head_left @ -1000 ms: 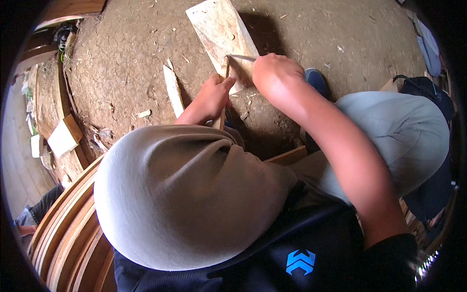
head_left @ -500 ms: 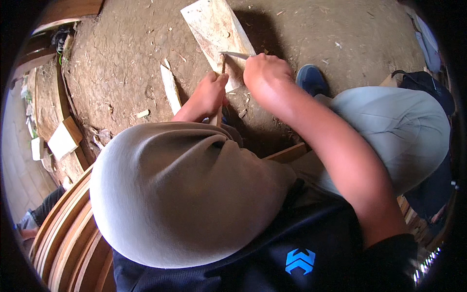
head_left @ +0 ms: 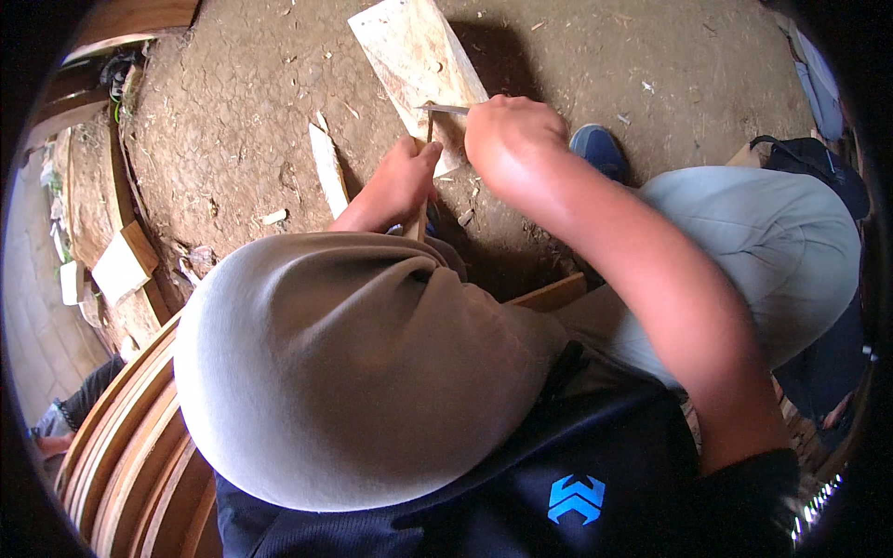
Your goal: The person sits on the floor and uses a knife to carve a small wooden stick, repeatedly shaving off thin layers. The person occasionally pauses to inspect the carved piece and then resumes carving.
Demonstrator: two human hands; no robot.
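Note:
My right hand [head_left: 516, 130] is closed round the handle of a knife; its narrow metal blade [head_left: 446, 109] points left and lies across the upper end of a thin wooden stick [head_left: 430, 127]. The fingers hide the handle. My left hand [head_left: 406, 179] grips that stick lower down, its thumb along the side. Below the fist the stick runs back toward my knee, where its lower part is mostly covered. Under the blade and the stick's tip is a pale flat wooden board [head_left: 414, 51], slanting away from me on the dirt floor.
Left of my left hand lies a long wood offcut [head_left: 326, 167], with chips scattered over the dirt floor [head_left: 233, 121]. A cut wood block [head_left: 126, 263] sits at the far left. Stacked planks [head_left: 121, 446] are at lower left. Another person's arm [head_left: 58, 445] shows at the left rim.
The knife blade has shifted slightly down toward my left hand and turned flatter. My right forearm has moved a little with it; the left hand stays nearly in place on the stick.

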